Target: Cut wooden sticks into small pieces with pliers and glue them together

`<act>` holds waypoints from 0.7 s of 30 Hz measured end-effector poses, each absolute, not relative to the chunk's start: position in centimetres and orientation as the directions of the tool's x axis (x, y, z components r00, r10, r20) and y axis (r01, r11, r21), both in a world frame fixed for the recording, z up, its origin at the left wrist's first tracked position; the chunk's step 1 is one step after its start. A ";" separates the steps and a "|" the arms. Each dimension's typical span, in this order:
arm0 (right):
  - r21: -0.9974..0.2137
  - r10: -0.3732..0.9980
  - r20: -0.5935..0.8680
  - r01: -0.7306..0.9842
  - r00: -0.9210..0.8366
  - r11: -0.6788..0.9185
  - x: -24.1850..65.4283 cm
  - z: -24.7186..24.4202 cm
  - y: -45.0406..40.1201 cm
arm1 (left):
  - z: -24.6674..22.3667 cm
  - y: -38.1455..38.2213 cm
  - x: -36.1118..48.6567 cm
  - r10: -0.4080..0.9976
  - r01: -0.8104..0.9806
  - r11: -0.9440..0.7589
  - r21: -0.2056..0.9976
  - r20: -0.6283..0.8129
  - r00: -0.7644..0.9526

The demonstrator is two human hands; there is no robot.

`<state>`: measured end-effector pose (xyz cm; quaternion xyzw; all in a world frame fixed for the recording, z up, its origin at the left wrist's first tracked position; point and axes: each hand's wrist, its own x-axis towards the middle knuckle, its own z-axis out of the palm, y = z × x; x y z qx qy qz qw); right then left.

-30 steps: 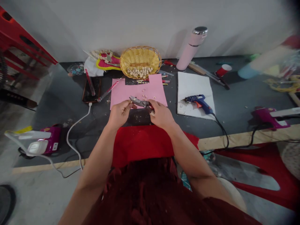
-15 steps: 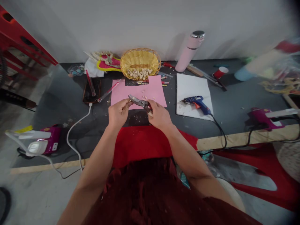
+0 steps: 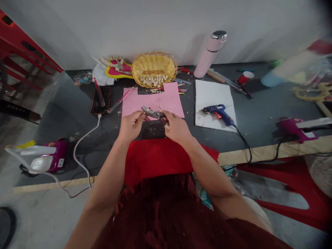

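Observation:
My right hand (image 3: 177, 126) is closed round the handles of grey pruning shears (image 3: 153, 113), whose blades point left. At the blade tips, the fingers of my left hand (image 3: 131, 127) are pinched on a small pale piece, mostly hidden by the fingers. Beneath the shears lies pink paper (image 3: 129, 101) with several small pale bits on it. Just behind it, a yellow wicker basket (image 3: 153, 64) holds many small pale pieces (image 3: 157, 81). Red cloth (image 3: 158, 157) covers the table edge below my hands.
To the right, a blue glue gun (image 3: 220, 112) rests on a white board (image 3: 202, 93), with a pink bottle (image 3: 210, 55) behind. A phone (image 3: 98, 108) with a white cable lies left. Purple devices (image 3: 60, 155) stand on both sides; a blurred arm shows far right.
Hands and shears keep nearly the same place; the fingers of my left hand have shifted slightly at the blade tips. The view has moved a little.

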<state>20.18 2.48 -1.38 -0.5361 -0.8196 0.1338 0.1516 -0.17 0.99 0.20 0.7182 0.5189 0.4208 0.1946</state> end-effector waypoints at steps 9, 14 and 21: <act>-0.372 0.933 0.064 0.859 -0.353 0.351 19.7 -1.0 2.0 | 0.0 1.0 -0.1 0.901 0.620 -0.362 0.696 0.431 0.042; -0.385 0.909 0.148 0.824 -0.389 0.416 20.1 -1.5 2.5 | 0.0 1.0 -0.1 0.889 0.591 -0.423 0.687 0.441 0.123; -0.409 0.908 0.125 0.813 -0.401 0.415 20.4 -1.5 2.7 | -0.1 1.1 -0.1 0.903 0.561 -0.412 0.718 0.404 0.147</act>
